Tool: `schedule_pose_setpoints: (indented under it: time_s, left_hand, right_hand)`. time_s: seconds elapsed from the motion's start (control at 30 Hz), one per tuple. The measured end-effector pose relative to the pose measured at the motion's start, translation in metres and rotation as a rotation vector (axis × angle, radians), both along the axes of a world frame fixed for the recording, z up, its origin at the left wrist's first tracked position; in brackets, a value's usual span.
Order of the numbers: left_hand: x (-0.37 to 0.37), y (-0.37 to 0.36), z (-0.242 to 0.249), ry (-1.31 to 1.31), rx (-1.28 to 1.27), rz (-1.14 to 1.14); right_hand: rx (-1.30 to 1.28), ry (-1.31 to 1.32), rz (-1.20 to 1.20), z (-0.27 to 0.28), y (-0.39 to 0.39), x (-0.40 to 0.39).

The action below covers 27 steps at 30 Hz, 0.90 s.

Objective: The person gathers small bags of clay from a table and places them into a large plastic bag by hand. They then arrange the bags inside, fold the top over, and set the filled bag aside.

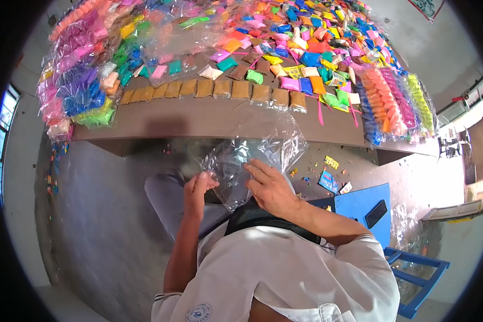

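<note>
A large clear plastic bag point(233, 169) hangs above my lap, just in front of the table edge. My left hand point(197, 187) pinches at the bag's left side, thumb and fingers close together. On the other side my right hand point(272, 189) grips the bag, its fingers bent over the film. Nothing coloured shows inside the bag. Beyond it, a row of brown packets point(204, 88) lies along the table's near edge, and the bag's upper part reaches up to the row's right end.
The brown table point(209, 115) bears a heap of small colourful packets point(311, 43). Bagged strips of packets lie at left point(78, 80) and right point(383, 102). A phone point(376, 213) rests on a blue board point(359, 201) at my right, near a blue stool frame point(426, 279). Scraps litter the floor.
</note>
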<state>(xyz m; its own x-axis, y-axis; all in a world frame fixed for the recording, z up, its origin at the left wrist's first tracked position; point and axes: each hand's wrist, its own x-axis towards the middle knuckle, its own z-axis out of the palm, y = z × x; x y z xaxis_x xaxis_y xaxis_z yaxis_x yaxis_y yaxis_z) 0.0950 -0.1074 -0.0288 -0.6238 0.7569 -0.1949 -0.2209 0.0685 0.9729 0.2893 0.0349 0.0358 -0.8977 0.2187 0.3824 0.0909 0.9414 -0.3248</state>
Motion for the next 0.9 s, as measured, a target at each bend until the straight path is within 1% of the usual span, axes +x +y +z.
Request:
schedule_pose_setpoints:
  time_s: [0.1,0.23,0.33,0.43,0.47,0.53,0.6,0.7,0.8,0.9]
  left_hand:
    - [0.000,-0.004,-0.005,0.053,-0.033,0.040]
    - [-0.001,0.005,0.005,0.033,-0.010,0.110]
    - [0.000,0.017,0.010,0.076,0.030,0.163]
    - [0.003,0.020,0.012,0.168,0.033,0.190]
    - [0.002,0.020,0.011,0.199,0.047,0.186]
    - [0.003,0.018,0.009,0.236,0.038,0.192]
    - [0.004,0.019,0.009,0.250,0.002,0.209]
    - [0.009,0.020,0.012,0.254,0.034,0.234]
    - [0.009,0.021,0.007,0.286,0.069,0.257]
    - [0.009,0.020,0.010,0.311,0.083,0.257]
  right_hand:
    - [-0.001,-0.081,0.031,-0.010,-0.001,0.000]
    - [-0.014,-0.148,0.036,-0.011,-0.002,-0.001]
    - [-0.125,-0.185,0.122,-0.008,0.008,-0.001]
    - [-0.611,-0.352,0.129,0.003,0.028,0.002]
    - [-0.629,-0.121,0.119,0.012,0.035,0.001]
    - [-0.235,0.240,-0.168,0.019,0.055,-0.007]
    - [-0.152,0.377,-0.482,0.020,0.079,-0.012]
    - [-0.104,0.358,-0.677,0.006,0.114,-0.017]
    - [-0.339,0.244,-0.769,-0.007,0.132,-0.026]
    - [-0.300,0.225,-0.826,-0.005,0.138,-0.031]
